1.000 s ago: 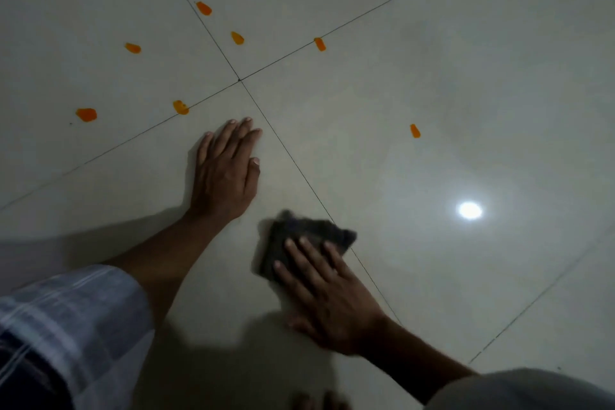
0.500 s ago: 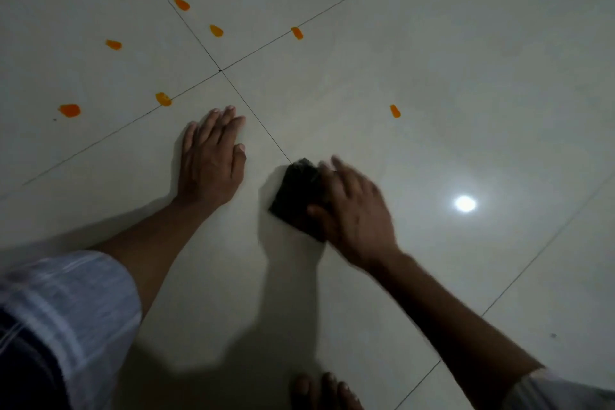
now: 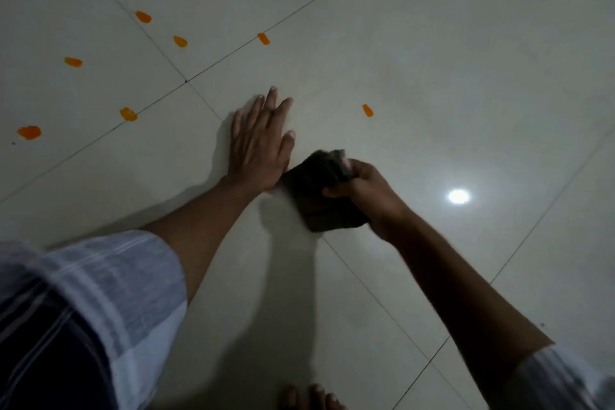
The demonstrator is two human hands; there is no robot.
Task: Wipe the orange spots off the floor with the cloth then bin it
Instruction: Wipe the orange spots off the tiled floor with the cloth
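My left hand (image 3: 259,140) lies flat on the pale tiled floor (image 3: 432,43), fingers spread and straight. Just right of it my right hand (image 3: 362,190) grips a dark cloth (image 3: 316,186), which hangs bunched between fingers and thumb at floor level. Several orange spots mark the tiles: one (image 3: 367,110) a little beyond the cloth to the right, one (image 3: 264,38) on the far grout line, others at the left (image 3: 128,114) (image 3: 29,132) (image 3: 73,61) (image 3: 180,41) (image 3: 143,17).
Dark grout lines cross the floor and meet beyond my left hand. A bright lamp reflection (image 3: 458,196) shines on the tile to the right. My toes (image 3: 311,398) show at the bottom edge. No bin is in view.
My right hand has gone from pressing the cloth flat to gripping it bunched. My left hand has shifted forward and to the right, closer to the cloth.
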